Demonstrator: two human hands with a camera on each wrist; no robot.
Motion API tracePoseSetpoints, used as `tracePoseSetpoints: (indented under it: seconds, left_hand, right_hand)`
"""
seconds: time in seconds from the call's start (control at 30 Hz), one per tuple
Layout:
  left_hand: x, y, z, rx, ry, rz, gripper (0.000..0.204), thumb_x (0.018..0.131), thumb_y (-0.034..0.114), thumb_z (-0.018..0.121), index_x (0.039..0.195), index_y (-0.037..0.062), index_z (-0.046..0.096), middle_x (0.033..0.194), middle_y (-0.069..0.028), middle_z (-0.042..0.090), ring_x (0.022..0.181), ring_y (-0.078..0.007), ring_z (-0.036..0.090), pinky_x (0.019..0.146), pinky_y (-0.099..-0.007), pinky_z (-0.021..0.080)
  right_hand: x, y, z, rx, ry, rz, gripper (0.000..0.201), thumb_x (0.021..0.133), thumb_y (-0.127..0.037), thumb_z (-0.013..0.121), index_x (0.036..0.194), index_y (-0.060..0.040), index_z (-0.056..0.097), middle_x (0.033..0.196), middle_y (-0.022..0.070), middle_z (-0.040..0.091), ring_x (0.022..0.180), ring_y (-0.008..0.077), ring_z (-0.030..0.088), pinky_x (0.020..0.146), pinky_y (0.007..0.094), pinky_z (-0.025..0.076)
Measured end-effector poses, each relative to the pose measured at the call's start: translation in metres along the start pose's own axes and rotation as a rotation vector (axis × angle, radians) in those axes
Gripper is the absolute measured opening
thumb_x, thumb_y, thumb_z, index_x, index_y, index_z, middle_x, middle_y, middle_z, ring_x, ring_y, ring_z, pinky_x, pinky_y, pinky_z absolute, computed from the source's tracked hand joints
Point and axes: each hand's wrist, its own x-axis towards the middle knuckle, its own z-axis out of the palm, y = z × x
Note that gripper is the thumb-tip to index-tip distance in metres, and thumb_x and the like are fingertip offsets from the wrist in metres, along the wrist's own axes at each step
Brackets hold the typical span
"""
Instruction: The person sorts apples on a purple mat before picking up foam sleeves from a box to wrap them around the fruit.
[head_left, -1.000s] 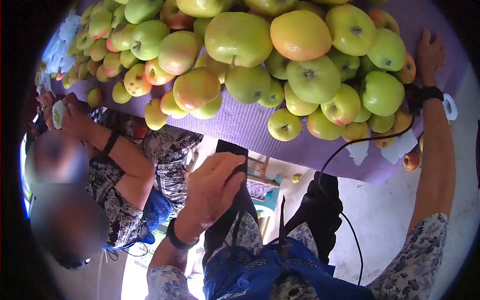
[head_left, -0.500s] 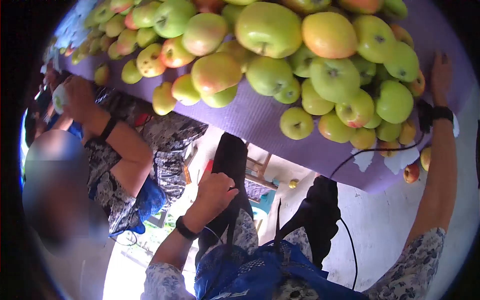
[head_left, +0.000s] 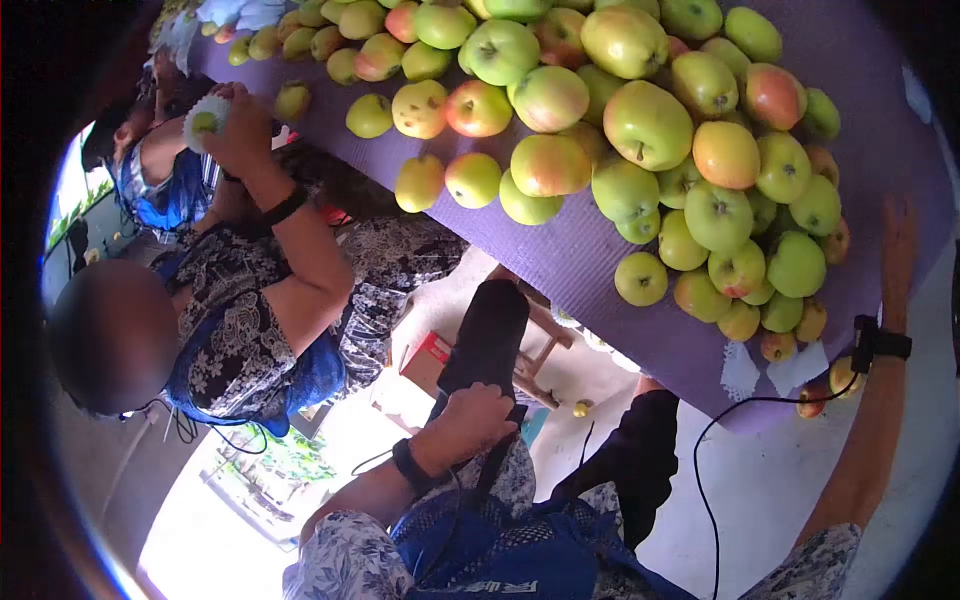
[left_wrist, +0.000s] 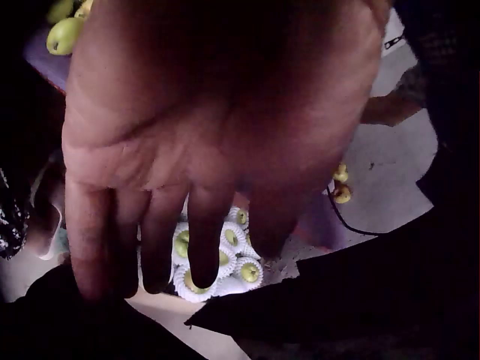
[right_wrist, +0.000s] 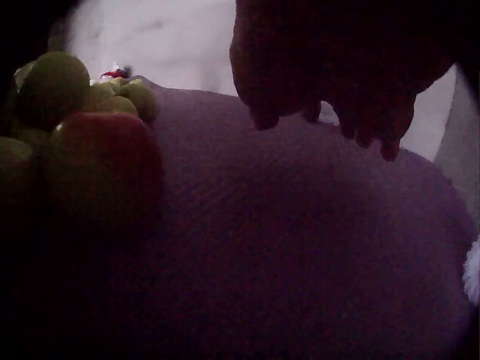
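My left hand (head_left: 465,430) hangs over my lap, holding nothing. The left wrist view shows its palm (left_wrist: 217,135) and loosely extended fingers; several apples in white foam nets (left_wrist: 250,271) appear far below them. At the table's right end my right hand (head_left: 898,250) is held out over the purple mat (head_left: 590,255), beside the heap of apples. In the dim right wrist view its fingers (right_wrist: 364,135) point down toward the mat, with nothing seen in them. Closest to that wrist camera is a red-green apple (right_wrist: 109,169). The heaped apples (head_left: 650,125) are green, yellow and red-blushed.
At left another person handles an apple in a white foam net (head_left: 207,122). White foam nets (head_left: 740,370) lie on the mat's near corner. A black cable (head_left: 705,480) runs from my right wrist. A red box (head_left: 427,360) and wooden stool (head_left: 540,350) stand below the table.
The view has swung, so the apples and table edge appear tilted and lower at right. My left hand has come down toward my lap. My right hand remains at the mat's right side.
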Motion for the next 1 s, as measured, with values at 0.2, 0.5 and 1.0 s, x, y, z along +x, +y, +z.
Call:
tracePoseSetpoints:
  seconds: [0.2, 0.5, 1.0]
  left_hand:
    - [0.000, -0.002, 0.010, 0.023, -0.071, 0.009, 0.032, 0.084, 0.034, 0.058, 0.086, 0.0022, 0.063, 0.089, -0.0166, 0.059, 0.091, -0.0334, 0.058, 0.080, -0.0436, 0.048]
    - [-0.012, 0.002, 0.024, 0.024, -0.046, 0.021, 0.032, 0.084, 0.033, 0.056, 0.082, 0.0023, 0.063, 0.084, -0.0160, 0.063, 0.088, -0.0323, 0.060, 0.078, -0.0429, 0.049]
    - [-0.023, 0.012, 0.050, -0.134, 0.154, 0.053, 0.026, 0.073, 0.031, 0.067, 0.082, 0.0066, 0.063, 0.083, -0.0106, 0.062, 0.088, -0.0259, 0.059, 0.075, -0.0365, 0.049]
  right_hand:
    - [0.008, -0.018, -0.026, 0.104, -0.031, 0.059, 0.044, 0.096, -0.022, 0.044, 0.136, -0.0040, 0.039, 0.140, 0.0165, 0.038, 0.130, 0.0302, 0.035, 0.108, 0.0358, 0.026]
    - [-0.015, -0.110, -0.118, 0.156, -0.063, -0.320, 0.041, 0.093, -0.018, 0.048, 0.130, -0.0016, 0.045, 0.136, 0.0146, 0.043, 0.127, 0.0269, 0.041, 0.105, 0.0344, 0.032]
    - [-0.154, -0.390, -0.121, 0.726, -0.538, -0.491, 0.034, 0.083, -0.009, 0.059, 0.117, -0.0021, 0.055, 0.121, 0.0168, 0.055, 0.114, 0.0330, 0.052, 0.096, 0.0405, 0.042]
